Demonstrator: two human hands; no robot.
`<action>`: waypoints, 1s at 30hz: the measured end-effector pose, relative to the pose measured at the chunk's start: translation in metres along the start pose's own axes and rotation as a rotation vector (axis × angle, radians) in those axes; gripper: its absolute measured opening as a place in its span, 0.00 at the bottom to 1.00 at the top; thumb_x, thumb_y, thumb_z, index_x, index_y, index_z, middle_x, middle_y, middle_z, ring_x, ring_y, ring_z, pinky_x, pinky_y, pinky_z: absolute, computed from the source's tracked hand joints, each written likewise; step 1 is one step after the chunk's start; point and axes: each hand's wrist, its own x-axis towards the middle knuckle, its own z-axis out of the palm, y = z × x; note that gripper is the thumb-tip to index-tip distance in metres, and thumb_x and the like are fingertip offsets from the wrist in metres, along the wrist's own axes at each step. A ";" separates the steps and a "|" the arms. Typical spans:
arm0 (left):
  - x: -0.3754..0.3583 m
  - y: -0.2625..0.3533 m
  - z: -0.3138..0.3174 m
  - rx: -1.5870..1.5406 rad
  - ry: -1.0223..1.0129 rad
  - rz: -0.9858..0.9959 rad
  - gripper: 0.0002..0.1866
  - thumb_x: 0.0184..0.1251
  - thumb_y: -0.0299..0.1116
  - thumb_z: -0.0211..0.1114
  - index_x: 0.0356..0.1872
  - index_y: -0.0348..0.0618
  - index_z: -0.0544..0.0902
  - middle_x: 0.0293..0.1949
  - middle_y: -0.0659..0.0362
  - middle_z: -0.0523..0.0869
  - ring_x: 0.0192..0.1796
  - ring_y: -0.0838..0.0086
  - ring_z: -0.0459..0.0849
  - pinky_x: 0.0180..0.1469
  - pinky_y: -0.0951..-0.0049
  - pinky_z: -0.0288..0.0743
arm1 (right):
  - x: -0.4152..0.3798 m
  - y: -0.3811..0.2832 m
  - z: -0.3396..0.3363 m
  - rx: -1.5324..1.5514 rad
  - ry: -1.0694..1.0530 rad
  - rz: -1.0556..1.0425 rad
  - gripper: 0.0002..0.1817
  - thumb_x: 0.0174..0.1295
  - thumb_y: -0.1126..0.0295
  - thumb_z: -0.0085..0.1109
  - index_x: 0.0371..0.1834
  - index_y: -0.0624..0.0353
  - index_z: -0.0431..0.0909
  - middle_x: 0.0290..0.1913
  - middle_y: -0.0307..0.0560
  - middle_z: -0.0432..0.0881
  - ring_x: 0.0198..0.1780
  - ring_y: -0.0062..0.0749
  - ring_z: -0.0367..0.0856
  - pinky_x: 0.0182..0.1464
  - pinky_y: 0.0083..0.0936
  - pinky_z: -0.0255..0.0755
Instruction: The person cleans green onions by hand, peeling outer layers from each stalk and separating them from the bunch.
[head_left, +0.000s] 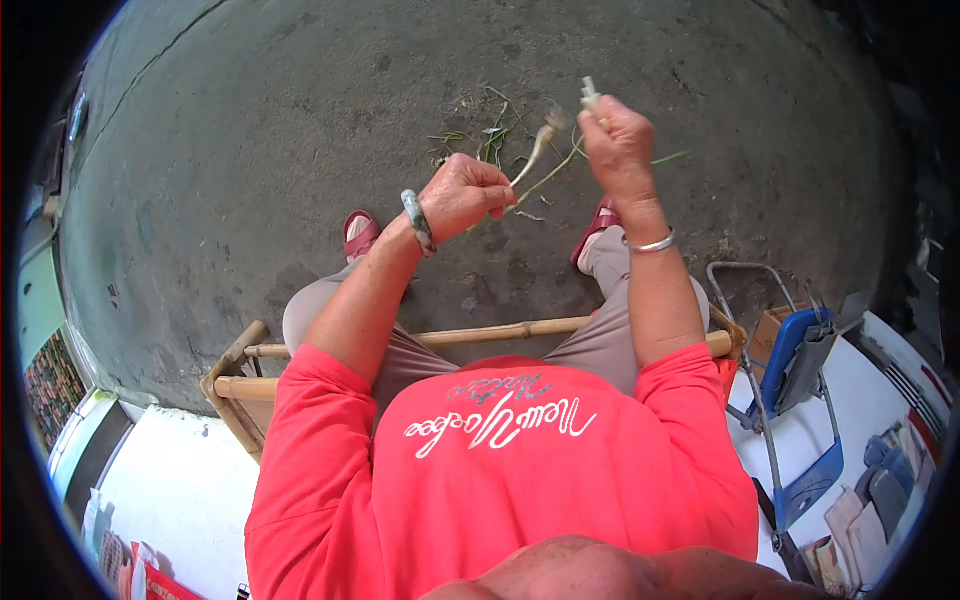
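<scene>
Out in front of my knees, my left hand (pixel 467 195) is closed in a pinch on a scallion (pixel 540 148). Its pale bulb and roots point up and to the right, slightly blurred. A long thin green leaf (pixel 550 178) runs from these fingertips toward the other hand. Higher and to the right, my right hand (pixel 618 145) is wrapped around several whitish scallion stalks (pixel 591 95), whose cut-looking ends stick out above the fist. Another green leaf tip (pixel 671 157) shows beyond the right wrist. What lies inside each grip is partly hidden.
Green trimmings (pixel 493 135) lie scattered on the grey concrete floor (pixel 280 110) past my hands. I sit on a bamboo seat (pixel 250 388), feet in dark red sandals (pixel 362 235). To the right stands a blue folding frame (pixel 805 350) beside a cardboard box (pixel 768 335).
</scene>
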 end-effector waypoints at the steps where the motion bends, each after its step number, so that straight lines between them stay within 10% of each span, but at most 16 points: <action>1: -0.001 0.000 0.000 0.001 -0.017 0.003 0.09 0.60 0.33 0.62 0.29 0.38 0.85 0.19 0.64 0.81 0.20 0.85 0.73 0.21 0.80 0.65 | 0.004 0.005 -0.008 0.004 0.006 0.087 0.07 0.55 0.71 0.57 0.24 0.62 0.73 0.20 0.55 0.73 0.21 0.49 0.73 0.25 0.35 0.66; 6: 0.000 -0.006 0.000 -0.106 0.054 -0.001 0.09 0.60 0.33 0.62 0.29 0.38 0.85 0.19 0.64 0.81 0.19 0.85 0.72 0.20 0.81 0.64 | -0.001 0.001 -0.001 -0.031 -0.084 0.097 0.10 0.58 0.66 0.58 0.26 0.61 0.75 0.21 0.56 0.75 0.22 0.48 0.74 0.26 0.32 0.67; 11: 0.002 -0.005 0.004 -0.124 0.038 0.052 0.10 0.65 0.34 0.60 0.34 0.37 0.84 0.21 0.65 0.81 0.20 0.88 0.71 0.21 0.85 0.62 | -0.013 -0.024 0.014 0.648 -0.280 0.497 0.07 0.57 0.67 0.62 0.29 0.59 0.79 0.21 0.25 0.69 0.23 0.11 0.64 0.23 0.17 0.60; 18: 0.004 -0.010 0.010 -0.098 -0.003 0.076 0.11 0.66 0.35 0.60 0.34 0.37 0.84 0.21 0.65 0.80 0.19 0.88 0.70 0.21 0.84 0.63 | -0.012 -0.026 0.011 0.687 -0.352 0.505 0.09 0.58 0.70 0.61 0.21 0.57 0.74 0.20 0.23 0.65 0.20 0.09 0.60 0.21 0.16 0.53; 23: 0.004 -0.005 0.011 -0.226 0.022 0.101 0.12 0.68 0.37 0.59 0.33 0.38 0.84 0.20 0.65 0.79 0.18 0.89 0.69 0.19 0.86 0.60 | -0.012 -0.019 0.017 0.091 -0.130 -0.118 0.08 0.53 0.74 0.60 0.21 0.62 0.72 0.19 0.49 0.71 0.22 0.42 0.75 0.25 0.33 0.65; 30: 0.000 -0.003 0.008 -0.250 -0.048 0.111 0.12 0.67 0.37 0.59 0.32 0.38 0.84 0.18 0.66 0.78 0.16 0.89 0.67 0.17 0.86 0.57 | -0.005 -0.006 0.012 -0.066 0.033 -0.155 0.06 0.51 0.76 0.58 0.21 0.61 0.71 0.23 0.51 0.74 0.27 0.49 0.76 0.27 0.37 0.68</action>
